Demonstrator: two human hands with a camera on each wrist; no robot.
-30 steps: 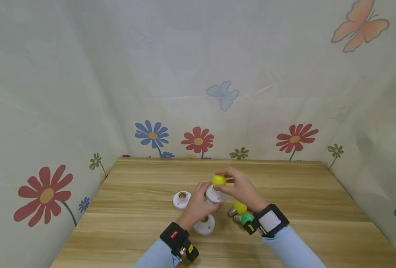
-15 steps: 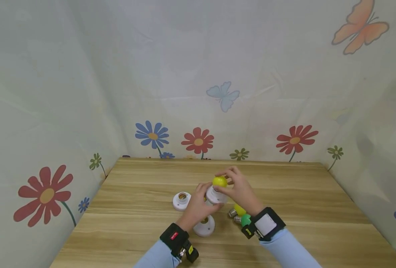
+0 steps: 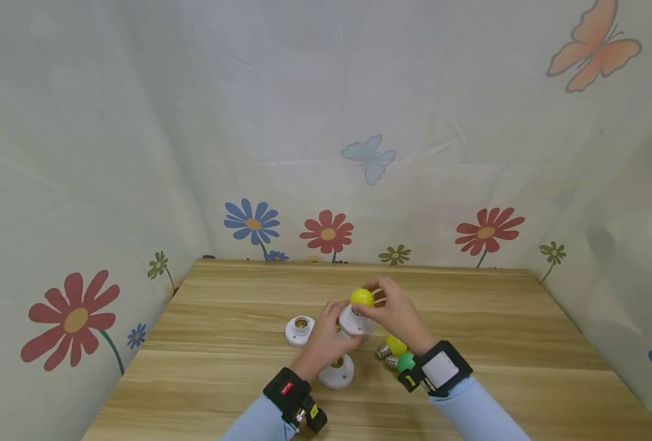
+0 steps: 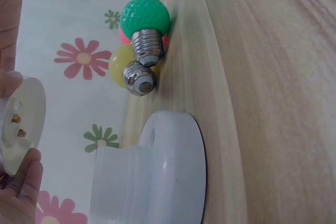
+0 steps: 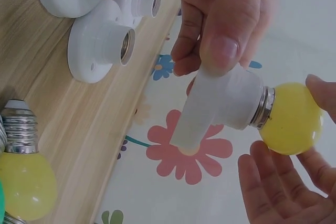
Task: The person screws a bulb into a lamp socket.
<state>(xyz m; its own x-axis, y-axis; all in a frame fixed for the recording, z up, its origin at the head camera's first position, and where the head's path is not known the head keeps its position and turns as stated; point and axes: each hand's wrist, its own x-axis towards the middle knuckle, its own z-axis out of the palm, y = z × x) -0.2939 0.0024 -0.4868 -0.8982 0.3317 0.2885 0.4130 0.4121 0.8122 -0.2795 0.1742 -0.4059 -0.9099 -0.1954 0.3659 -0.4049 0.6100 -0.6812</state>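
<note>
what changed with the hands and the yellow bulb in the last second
The right hand drew its uppermost finger slightly rightward, back across the top of the yellow bulb. Nothing was visibly taken or released; the left hand still grips the white lamp holder.

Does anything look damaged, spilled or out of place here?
Nothing stands out. The held yellow bulb shows a strip of its metal base outside the white lamp holder, probably just not fully screwed in; I see no cracks or spills.

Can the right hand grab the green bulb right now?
Probably not yet: the right hand is busy holding a yellow bulb. If it let go, the green bulb looks close enough to reach.
</note>
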